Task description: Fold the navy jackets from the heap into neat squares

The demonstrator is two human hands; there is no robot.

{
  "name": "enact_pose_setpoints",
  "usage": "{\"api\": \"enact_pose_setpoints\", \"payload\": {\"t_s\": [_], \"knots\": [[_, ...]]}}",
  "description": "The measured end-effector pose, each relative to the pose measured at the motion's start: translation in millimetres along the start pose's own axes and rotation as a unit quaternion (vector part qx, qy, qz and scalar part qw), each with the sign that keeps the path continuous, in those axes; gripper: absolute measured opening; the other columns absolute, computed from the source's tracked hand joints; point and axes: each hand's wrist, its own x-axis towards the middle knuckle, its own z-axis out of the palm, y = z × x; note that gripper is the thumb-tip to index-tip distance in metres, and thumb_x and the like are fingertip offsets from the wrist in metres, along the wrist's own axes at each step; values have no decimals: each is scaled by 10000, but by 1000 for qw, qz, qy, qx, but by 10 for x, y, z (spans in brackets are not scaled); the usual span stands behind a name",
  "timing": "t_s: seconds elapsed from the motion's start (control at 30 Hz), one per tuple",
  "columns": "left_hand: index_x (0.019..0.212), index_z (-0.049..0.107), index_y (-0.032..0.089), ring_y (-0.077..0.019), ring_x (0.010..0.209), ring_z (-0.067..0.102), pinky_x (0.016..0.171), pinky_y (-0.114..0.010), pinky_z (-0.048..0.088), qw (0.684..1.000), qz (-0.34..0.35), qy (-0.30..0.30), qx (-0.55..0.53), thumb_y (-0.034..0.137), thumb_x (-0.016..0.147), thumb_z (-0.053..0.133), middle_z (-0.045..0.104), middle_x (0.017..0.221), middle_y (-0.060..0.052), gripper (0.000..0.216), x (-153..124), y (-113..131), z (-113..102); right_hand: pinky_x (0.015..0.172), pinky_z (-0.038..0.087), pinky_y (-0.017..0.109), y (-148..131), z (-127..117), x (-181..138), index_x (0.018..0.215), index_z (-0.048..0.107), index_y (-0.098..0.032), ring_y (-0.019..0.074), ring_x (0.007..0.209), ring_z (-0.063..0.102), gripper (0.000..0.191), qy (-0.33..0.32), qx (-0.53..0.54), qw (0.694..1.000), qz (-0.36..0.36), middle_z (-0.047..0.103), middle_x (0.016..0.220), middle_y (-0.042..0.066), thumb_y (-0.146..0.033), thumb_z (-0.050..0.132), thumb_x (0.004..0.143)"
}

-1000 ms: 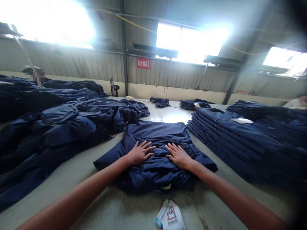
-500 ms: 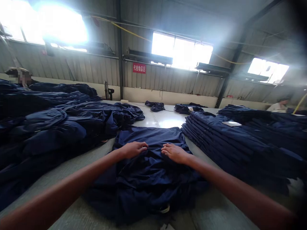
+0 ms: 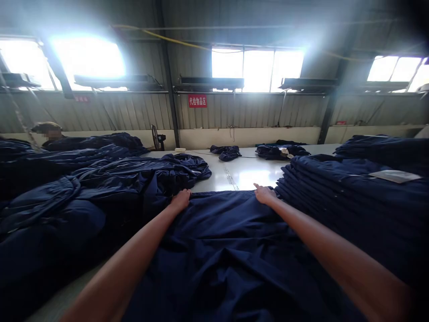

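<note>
A navy blue garment [image 3: 228, 223] lies spread in front of me, wrinkled toward the near side; its exact kind is unclear. My left hand [image 3: 181, 199] is closed on its far left corner, fingers curled over the edge. At the far right corner, my right hand [image 3: 265, 195] grips the cloth with one finger sticking out past the edge. The undersides of both hands are hidden.
A loose heap of navy garments [image 3: 100, 183] fills the left side. On the right rises a neat folded stack [image 3: 321, 179] with a white card [image 3: 395, 175] on top. Small dark bundles [image 3: 229, 152] lie farther back on the table [image 3: 214, 174]. A person [image 3: 49, 130] is behind the heap.
Both hands have moved forward and apart, from the garment's middle to its far corners. The garment now reaches nearer to me and looks wider. The camera view has shifted.
</note>
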Motion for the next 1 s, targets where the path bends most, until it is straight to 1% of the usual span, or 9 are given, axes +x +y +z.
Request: {"api": "enact_pose_setpoints", "payload": {"t_s": [0.13,0.23,0.37,0.47,0.63,0.7,0.8,0.9,1.0], "knots": [[1311,632,189,-271,1200,686,996,-373,545,999,-30,-15,32,79,923,548,627,1376,-171,412,249,-134,36,945,519,405,201,122,231,1444,612,-329,304,1282,616,502,6,-32,999,37,629,1442,106,-205,394,1008],[1288,662,154,-312,1174,699,965,-420,550,997,-43,-19,59,131,965,502,634,1350,-221,361,341,-125,99,920,518,404,285,230,305,1369,673,-302,314,1266,596,484,11,-67,997,38,640,1403,127,-171,404,988],[1235,712,95,-402,1178,687,934,-497,531,993,-60,-14,102,215,994,510,669,1277,-294,337,401,6,127,993,465,467,268,264,367,1336,694,-216,342,1277,549,467,26,-129,991,-8,649,1353,195,-144,429,959],[1131,770,115,-413,1192,669,967,-509,488,990,-52,-6,129,218,956,592,725,1192,-276,270,372,80,17,1112,361,497,226,175,352,1244,738,-162,348,1342,493,429,40,-177,981,-63,662,1335,218,-114,442,937],[1121,797,142,-393,1334,554,1046,-473,413,986,-13,51,160,166,876,664,685,1324,-252,280,96,40,-356,1214,162,527,286,-84,139,1311,680,-76,359,1377,494,448,89,-225,963,-123,583,1467,257,-137,400,967],[1113,797,138,-389,1344,540,1056,-466,400,983,-5,77,169,158,878,655,675,1347,-244,275,-74,15,-545,1182,192,520,349,-209,-3,1331,651,-43,342,1194,637,461,105,-241,956,-133,703,1269,259,-106,356,982],[1029,801,146,-351,1189,645,1029,-452,412,981,1,94,172,136,886,633,763,1137,-209,221,-370,3,-871,1057,304,468,449,-435,-295,1375,605,-50,285,876,716,463,122,-259,946,-150,778,987,195,-75,336,999],[1031,787,123,-317,1064,688,1006,-449,421,980,15,108,163,133,922,590,781,1038,-196,226,-723,-15,-1220,931,335,406,569,-712,-698,1377,573,-51,281,877,697,406,138,-258,940,-176,768,1022,205,-254,381,1083],[1189,738,118,-252,1023,673,993,-409,436,981,42,125,139,165,984,538,761,1160,-161,290,-1141,-83,-1508,903,302,374,718,-1009,-1172,1352,556,-34,272,963,655,455,153,-261,931,-205,727,1164,233,-395,430,1106]]}}
